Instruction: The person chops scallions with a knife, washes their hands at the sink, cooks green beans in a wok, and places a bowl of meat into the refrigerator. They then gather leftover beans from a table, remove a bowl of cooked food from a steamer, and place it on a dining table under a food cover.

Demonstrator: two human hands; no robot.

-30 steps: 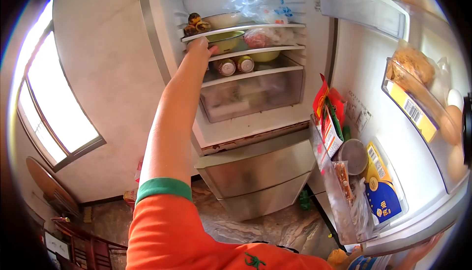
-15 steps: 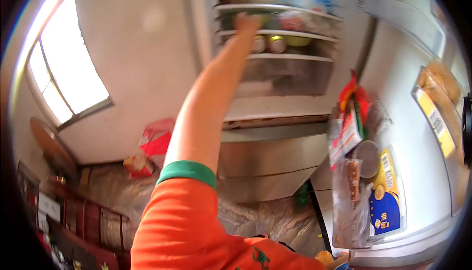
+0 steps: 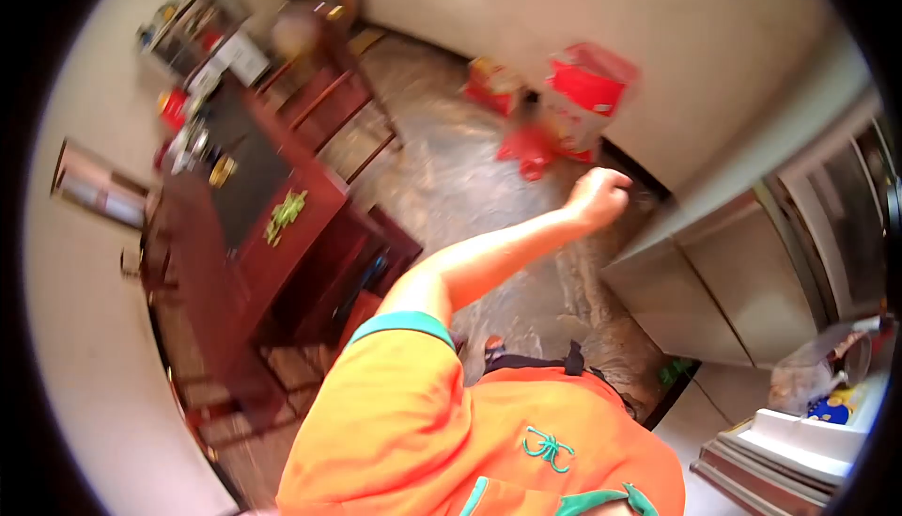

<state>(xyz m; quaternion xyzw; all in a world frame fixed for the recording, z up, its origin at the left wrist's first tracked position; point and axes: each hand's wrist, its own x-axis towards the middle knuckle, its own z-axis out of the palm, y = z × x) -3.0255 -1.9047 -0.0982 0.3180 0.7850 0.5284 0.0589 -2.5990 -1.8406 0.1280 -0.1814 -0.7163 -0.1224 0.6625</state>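
In the head view, see the left hand [image 3: 601,198] held out in front at the end of a slightly bent arm, over the floor [image 3: 460,173], with fingers curled inward; cannot tell whether empty or wrapped around something small (too blurred and turned away to judge). Cannot tell the right hand's grip either, being out of view. Find the fridge [image 3: 705,290] just to the right of the left hand, seemingly apart from it, with its door [image 3: 799,436] swung out at lower right, bearing a clear bag [image 3: 799,375] and a blue pack [image 3: 832,410]. Note beyond the left hand, near the wall, a red bag [image 3: 587,93], a small bag [image 3: 528,154] and a box [image 3: 487,86]. Across to the left, see a table [image 3: 324,198] with greens [image 3: 284,217] near its edge, plus a chair [image 3: 324,112]. To manage the reach well, probably best to keep the wrist loose, hold the forearm clear of the fridge's edge, look straight at the fingers before touching anything, and step wide of the bags, at some risk of snagging a foot.
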